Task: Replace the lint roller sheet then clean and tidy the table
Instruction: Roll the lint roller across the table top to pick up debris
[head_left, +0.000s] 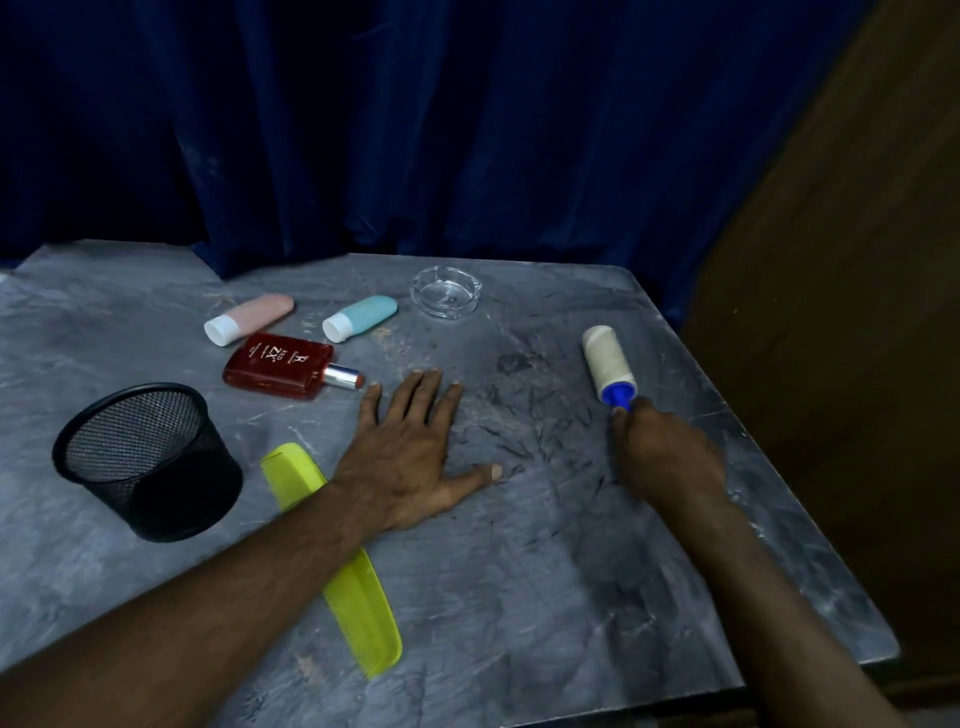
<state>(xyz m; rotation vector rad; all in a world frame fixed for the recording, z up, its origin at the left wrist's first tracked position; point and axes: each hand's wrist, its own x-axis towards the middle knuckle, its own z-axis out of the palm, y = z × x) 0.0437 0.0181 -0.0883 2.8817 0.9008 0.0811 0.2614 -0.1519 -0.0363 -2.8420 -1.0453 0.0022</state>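
Note:
A lint roller (609, 362) with a cream sheet roll and a blue handle lies on the grey table (519, 597) at the right. My right hand (667, 452) is closed around the blue handle, hiding most of it. My left hand (415, 452) rests flat on the table's middle, fingers spread, holding nothing. Dark hairs (519, 410) are scattered over the surface between and beyond my hands.
A black mesh cup (148, 460) stands at the left. A yellow comb (358, 587) lies partly under my left forearm. Further back lie a red perfume bottle (280, 366), a pink tube (249, 318), a light blue tube (360, 317) and a glass ashtray (447, 291). A blue curtain hangs behind.

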